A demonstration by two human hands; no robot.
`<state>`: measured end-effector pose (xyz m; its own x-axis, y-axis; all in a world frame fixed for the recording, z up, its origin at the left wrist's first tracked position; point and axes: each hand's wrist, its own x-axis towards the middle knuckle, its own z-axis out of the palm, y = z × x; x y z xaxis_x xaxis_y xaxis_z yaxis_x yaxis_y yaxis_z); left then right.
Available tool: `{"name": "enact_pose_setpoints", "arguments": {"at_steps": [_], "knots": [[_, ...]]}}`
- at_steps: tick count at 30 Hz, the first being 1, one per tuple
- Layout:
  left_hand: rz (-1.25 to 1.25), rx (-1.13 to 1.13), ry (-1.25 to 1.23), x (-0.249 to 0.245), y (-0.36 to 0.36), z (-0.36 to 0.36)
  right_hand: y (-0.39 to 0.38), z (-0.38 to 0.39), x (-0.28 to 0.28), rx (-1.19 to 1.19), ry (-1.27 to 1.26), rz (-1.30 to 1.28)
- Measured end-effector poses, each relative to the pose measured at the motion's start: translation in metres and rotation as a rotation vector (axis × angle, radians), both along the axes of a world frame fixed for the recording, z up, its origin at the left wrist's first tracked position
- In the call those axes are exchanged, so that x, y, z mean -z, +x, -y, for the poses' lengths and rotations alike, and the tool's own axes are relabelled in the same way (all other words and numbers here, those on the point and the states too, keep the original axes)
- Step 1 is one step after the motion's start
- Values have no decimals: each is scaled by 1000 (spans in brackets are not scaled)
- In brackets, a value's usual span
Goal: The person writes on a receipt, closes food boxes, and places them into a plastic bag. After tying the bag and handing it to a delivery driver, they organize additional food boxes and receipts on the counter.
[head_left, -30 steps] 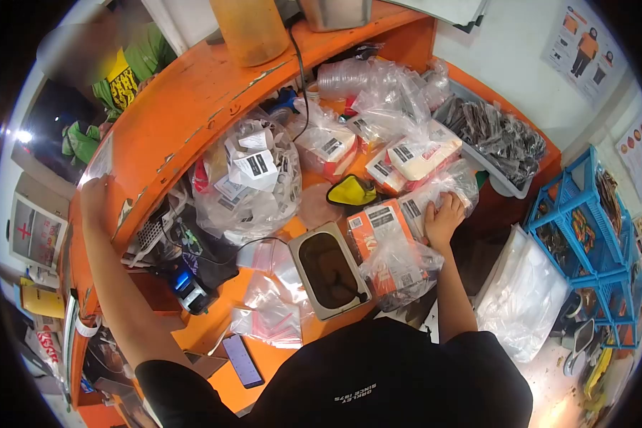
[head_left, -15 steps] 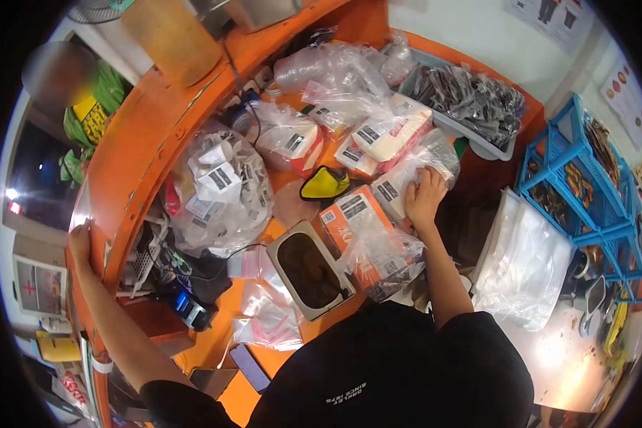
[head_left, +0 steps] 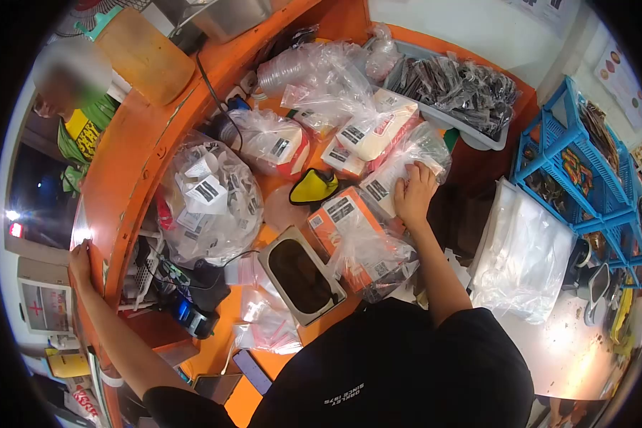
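Observation:
My right hand (head_left: 416, 196) lies on a bagged package with a printed label (head_left: 379, 187), its fingers slightly bent and apart over the clear plastic. Right below it, an orange-and-white box (head_left: 339, 214) is partly covered by a crumpled clear bag (head_left: 374, 253). Far to the left, my left hand (head_left: 80, 262) rests on the outer edge of the orange counter (head_left: 132, 178); its fingers show only in part and seem laid flat. Between my arms stand a metal container with dark contents (head_left: 299, 278) and a yellow-and-black pouch (head_left: 315, 187).
A large bag of labelled packets (head_left: 210, 203) stands left of centre. Packaged cutlery fills a grey tray (head_left: 471, 132) at the back. Blue baskets (head_left: 578, 164) and a stack of clear bags (head_left: 521, 250) are on the right. A card terminal (head_left: 192, 314) sits low left. Another person (head_left: 85, 132) stands beyond the counter.
The view has shifted slightly, so most things on the counter appear a little further left. Both my hands stay in the same places. The person beyond the counter has moved slightly.

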<state>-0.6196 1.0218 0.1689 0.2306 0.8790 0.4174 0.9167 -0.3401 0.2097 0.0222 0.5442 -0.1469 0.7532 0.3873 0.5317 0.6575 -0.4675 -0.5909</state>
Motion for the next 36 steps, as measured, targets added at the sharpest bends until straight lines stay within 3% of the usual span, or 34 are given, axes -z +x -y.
{"name": "enact_pose_setpoints", "arguments": {"at_steps": [4, 7, 9, 11, 12, 13, 15, 17, 20, 21, 22, 23, 25, 29, 33, 35, 36], "knots": [[20, 44, 22, 6, -16, -17, 2, -1, 2, 15, -18, 56], [22, 49, 31, 1, 7, 7, 4, -5, -20, 43, -211, 39], [29, 44, -6, -4, 13, 17, 13, -7, -40, -11, -499, 6], [-127, -81, 101, -2, 11, 10, 25, -10, -26, -20, -489, 39], [-128, -22, 267, -2, 7, 6, 29, -12, -19, -22, -477, 55], [2, 8, 510, -15, 55, 59, 32, -15, -18, -29, -467, 73], [311, 30, 723, -41, 111, 111, 40, -23, -27, -40, -497, -9], [540, 239, 835, -47, 150, 147, 55, -28, -35, -85, -636, -317], [669, 431, 697, -23, 199, 224, 84, -21, -25, -154, -504, -165], [715, 393, 565, -6, 215, 258, 94, -22, -21, -228, -432, -108], [684, 552, 535, 5, 233, 285, 94, -24, -28, -240, -422, -86], [755, 639, 326, 23, 241, 310, 91, -21, -34, -259, -315, -122], [564, 880, 219, 43, 259, 335, 87, -17, -50, -287, -209, -147], [501, 1005, -139, 69, 294, 373, 95, -8, -73, -318, -278, -104], [544, 1024, -229, 87, 302, 387, 132, -5, -55, -264, -258, 35], [637, 978, -344, 100, 308, 390, 124, 6, -77, -314, -115, -196], [569, 982, -375, 111, 312, 387, 115, 10, -91, -254, -142, -253]]}}
